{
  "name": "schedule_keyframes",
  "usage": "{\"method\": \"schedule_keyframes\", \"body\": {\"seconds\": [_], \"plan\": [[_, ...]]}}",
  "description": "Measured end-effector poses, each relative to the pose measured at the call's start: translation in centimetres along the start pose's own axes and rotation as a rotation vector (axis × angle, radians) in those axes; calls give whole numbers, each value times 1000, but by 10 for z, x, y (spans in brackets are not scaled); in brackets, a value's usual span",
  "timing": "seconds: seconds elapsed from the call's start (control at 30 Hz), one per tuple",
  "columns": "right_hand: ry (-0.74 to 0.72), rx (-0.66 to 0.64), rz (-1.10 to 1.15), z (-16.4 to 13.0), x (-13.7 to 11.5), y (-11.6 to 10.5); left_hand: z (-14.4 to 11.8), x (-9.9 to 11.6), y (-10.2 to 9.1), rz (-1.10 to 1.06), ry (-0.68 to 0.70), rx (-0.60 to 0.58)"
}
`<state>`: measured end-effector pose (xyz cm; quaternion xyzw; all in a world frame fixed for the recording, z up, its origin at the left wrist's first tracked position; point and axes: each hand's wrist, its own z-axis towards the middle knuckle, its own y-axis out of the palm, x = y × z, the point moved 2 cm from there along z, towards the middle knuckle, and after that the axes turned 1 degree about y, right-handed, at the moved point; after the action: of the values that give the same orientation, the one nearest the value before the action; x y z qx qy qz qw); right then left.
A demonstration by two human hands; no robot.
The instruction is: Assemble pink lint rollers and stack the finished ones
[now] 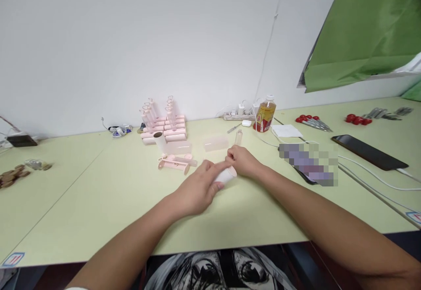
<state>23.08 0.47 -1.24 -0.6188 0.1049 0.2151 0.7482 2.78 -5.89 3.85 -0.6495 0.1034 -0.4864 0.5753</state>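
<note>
My left hand (200,187) is wrapped round a short white tube (226,176) whose pinkish open end faces right. Right beside it, my right hand (242,160) is closed with its fingers curled; whatever it may hold is hidden. Just beyond that hand stands a small clear cylinder (238,137). Translucent pale sleeves (215,144) lie farther back. Left of my hands are loose pale pink plastic parts (173,165). Another white tube (160,141) with a brown inside leans behind them.
Pink cylinders (176,137) are stacked by the wall, with clear-bodied pink-topped pieces (171,114) upright among them. At right are a drink bottle (265,114), a power strip (239,116), a black phone (368,151), cables and red-handled tools (312,122). Brown pieces (12,176) lie far left.
</note>
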Motion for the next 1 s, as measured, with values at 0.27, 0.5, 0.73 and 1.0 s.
{"method": "schedule_keyframes", "body": {"seconds": [0.27, 0.5, 0.73, 1.0], "plan": [[-147, -188, 79, -7, -6, -5, 23, -40, -37, -443, -316, 124], [-229, -393, 206, -15, -4, -15, 51, -55, -35, -565, -506, -13], [-204, -397, 534, -6, 5, -5, 52, -58, -18, -714, -496, -108], [105, -523, 1052, -6, 0, 0, 42, -61, -8, -794, -487, -117]]}}
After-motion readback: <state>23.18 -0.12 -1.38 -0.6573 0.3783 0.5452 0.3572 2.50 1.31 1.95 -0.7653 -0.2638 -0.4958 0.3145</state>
